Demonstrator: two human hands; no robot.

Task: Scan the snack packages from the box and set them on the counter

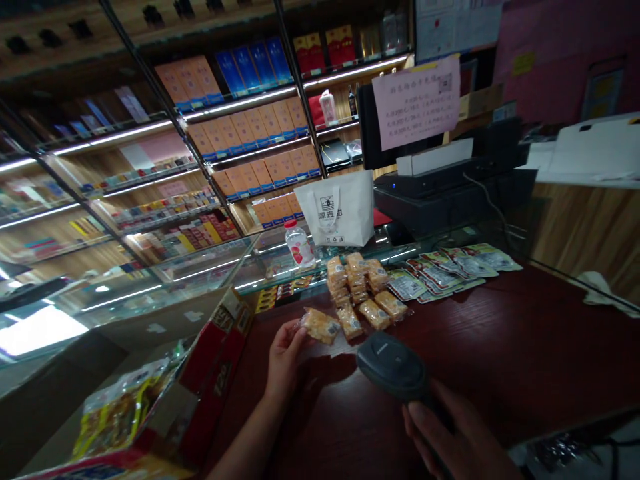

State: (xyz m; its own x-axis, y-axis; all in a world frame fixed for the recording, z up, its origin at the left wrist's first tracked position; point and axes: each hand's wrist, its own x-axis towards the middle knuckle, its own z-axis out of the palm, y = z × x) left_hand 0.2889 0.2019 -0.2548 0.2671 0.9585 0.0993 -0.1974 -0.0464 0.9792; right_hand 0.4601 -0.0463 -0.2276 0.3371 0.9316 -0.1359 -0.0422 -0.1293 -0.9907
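My left hand (287, 350) pinches one end of a clear-wrapped pastry snack (320, 326) and holds it low over the dark red-brown counter (320, 407). A small dark printed label shows on the wrapper. In my right hand (445, 427) is a black barcode scanner (393, 365); its head points toward the snack and is apart from it. Just beyond the held snack, several matching wrapped snacks (357, 280) are piled and laid out. To their right several flat green-and-white food packets (445, 270) lie overlapping.
A white paper bag (343, 213) and a red-capped bottle (299, 245) stand on the glass case behind. An open carton (220, 360) holding yellow packets (125, 407) is at left. A monitor (370, 127) bearing a pink sign (417, 100) stands back right. Shelves of boxes line the back.
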